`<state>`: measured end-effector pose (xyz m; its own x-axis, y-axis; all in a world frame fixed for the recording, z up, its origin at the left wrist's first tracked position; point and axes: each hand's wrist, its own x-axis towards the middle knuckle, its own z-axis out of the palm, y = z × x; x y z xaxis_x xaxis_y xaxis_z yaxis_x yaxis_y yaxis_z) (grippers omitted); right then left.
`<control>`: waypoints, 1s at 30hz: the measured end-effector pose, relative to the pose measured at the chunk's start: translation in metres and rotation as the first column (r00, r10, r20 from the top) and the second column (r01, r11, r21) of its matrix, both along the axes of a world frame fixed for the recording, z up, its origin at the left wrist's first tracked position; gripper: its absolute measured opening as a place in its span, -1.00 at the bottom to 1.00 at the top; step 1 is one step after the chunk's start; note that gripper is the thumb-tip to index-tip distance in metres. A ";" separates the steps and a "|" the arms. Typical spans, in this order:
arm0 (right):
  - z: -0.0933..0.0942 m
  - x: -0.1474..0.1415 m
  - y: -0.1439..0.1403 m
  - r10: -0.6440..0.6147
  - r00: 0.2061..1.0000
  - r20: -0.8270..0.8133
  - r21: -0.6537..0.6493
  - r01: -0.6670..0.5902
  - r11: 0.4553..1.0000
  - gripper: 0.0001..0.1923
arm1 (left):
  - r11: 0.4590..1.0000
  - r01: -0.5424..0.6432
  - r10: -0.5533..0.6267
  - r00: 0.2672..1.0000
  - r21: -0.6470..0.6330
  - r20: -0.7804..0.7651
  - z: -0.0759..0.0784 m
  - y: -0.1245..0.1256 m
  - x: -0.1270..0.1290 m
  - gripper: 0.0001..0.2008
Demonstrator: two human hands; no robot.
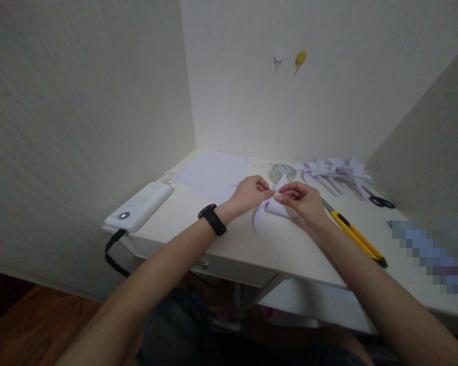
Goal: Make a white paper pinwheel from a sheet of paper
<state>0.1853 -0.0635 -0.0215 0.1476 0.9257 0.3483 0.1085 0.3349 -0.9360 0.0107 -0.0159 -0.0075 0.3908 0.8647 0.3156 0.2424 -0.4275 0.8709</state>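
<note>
L hand & R hand both pinch the ctr of a folded white paper shape w/ pointed flaps, over the white wood-grain desk. Yellow-&-black box cutter lies nr R forearm; flat white paper sheets lie beyond L hand.

Near the middle of the bench, the left hand and right hand pinch a folded white paper between thumbs and fingers, curled flaps spreading below. A black watch circles the left wrist. White sheets lie toward the back left corner; a white device sits at the left front corner. A round dial is near the back edge, folded paper pieces heap at the back right corner, with black-handled scissors just beside them. A yellow cutter lies beside the right forearm.
</note>
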 end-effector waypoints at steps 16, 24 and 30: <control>0.002 -0.001 -0.002 -0.057 0.996 0.066 0.060 0.053 0.997 -0.59 | 0.988 0.104 -0.084 0.982 -0.111 0.166 0.007 -0.002 -0.005 -0.69; 0.003 -0.001 -0.003 -0.021 0.999 0.031 0.054 0.019 0.998 -0.59 | 0.988 0.095 -0.102 0.993 0.121 0.055 0.008 -0.001 -0.005 -0.80; 0.003 -0.002 -0.002 -0.056 0.998 -0.024 0.049 0.057 0.997 -0.60 | 0.961 0.006 0.016 0.997 0.277 -0.077 0.014 -0.012 -0.006 -0.87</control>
<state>0.1836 -0.0658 -0.0182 0.2078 0.8973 0.3895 0.1071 0.3750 -0.9208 0.0047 -0.0274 0.0065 0.4195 0.7495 0.5122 0.3071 -0.6481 0.6968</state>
